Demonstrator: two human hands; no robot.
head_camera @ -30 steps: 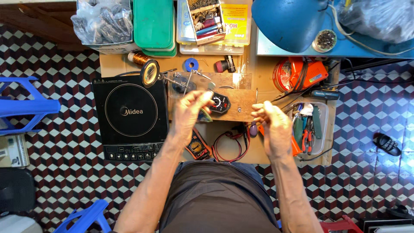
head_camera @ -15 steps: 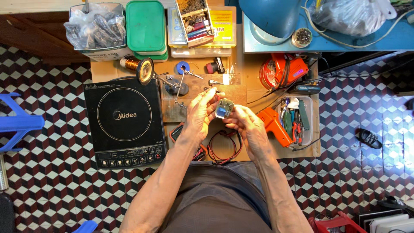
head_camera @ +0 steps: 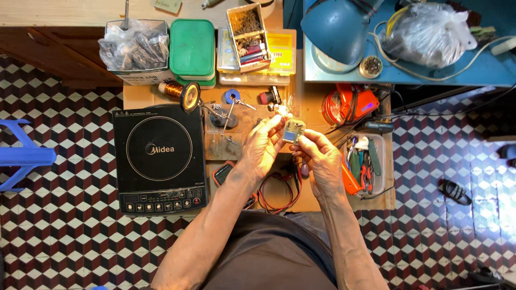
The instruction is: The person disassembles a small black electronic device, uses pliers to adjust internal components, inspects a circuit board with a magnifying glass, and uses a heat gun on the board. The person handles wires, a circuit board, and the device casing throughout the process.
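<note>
Held part: a small grey rectangular component (head_camera: pixel 293 130), raised over the middle of the desk (head_camera: pixel 317 198).
Left hand (head_camera: pixel 263 145): fingers pinching the component's left side.
Right hand (head_camera: pixel 321 156): fingers pinching its right and lower edge.
Left edge of desk: black induction cooker (head_camera: pixel 159 159).
Right edge: clear tray of pliers (head_camera: pixel 366 164), orange tool (head_camera: pixel 350 103) behind it.
Near edge: red and black leads (head_camera: pixel 279 190), under the wrists.
Far edge: green box (head_camera: pixel 192 48), magnifier stand (head_camera: pixel 191 96).

Small grey part (head_camera: pixel 293 130): kind too small to tell, lower edge hidden by right hand (head_camera: pixel 321 161) fingers. Red and black leads (head_camera: pixel 279 188): partly hidden under both wrists. Blue stool (head_camera: pixel 21 156): cut off by left edge.
</note>
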